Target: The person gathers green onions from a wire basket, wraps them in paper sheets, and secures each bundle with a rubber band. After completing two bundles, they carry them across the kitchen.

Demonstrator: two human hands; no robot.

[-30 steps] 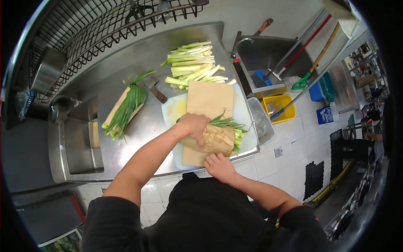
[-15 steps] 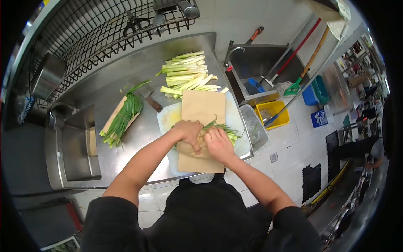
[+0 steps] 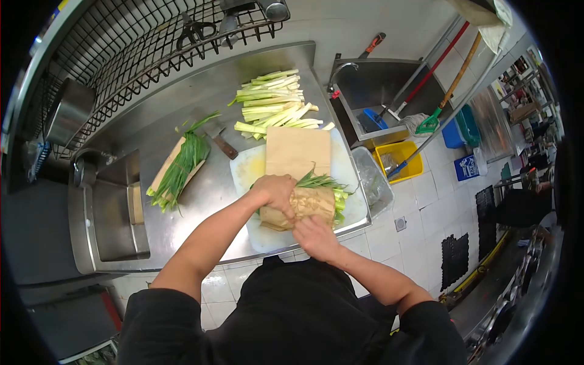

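Brown paper [image 3: 313,199] is folded over a bundle of long green leaves [image 3: 322,180], with pale green ends poking out on the right. The rest of the sheet lies flat beyond it on a white cutting board [image 3: 243,173]. My left hand [image 3: 277,193] grips the left side of the folded paper, thumb toward me. At its near edge my right hand [image 3: 316,236] has its fingers closed on the paper. A second bundle of greens [image 3: 182,170], partly in brown paper, lies to the left. Beside it is a knife [image 3: 226,147] with a brown handle.
Pale cut stalks [image 3: 277,103] are heaped behind the board on the steel counter [image 3: 207,237]. A sink [image 3: 115,213] is at the left, another sink [image 3: 389,91] at the back right. A clear bin [image 3: 374,182] and yellow bucket [image 3: 398,161] stand near the counter's right edge.
The near flap of paper has been folded over the leaves. My right hand has moved down toward me, to the roll's near edge; my left hand stays nearly in place.
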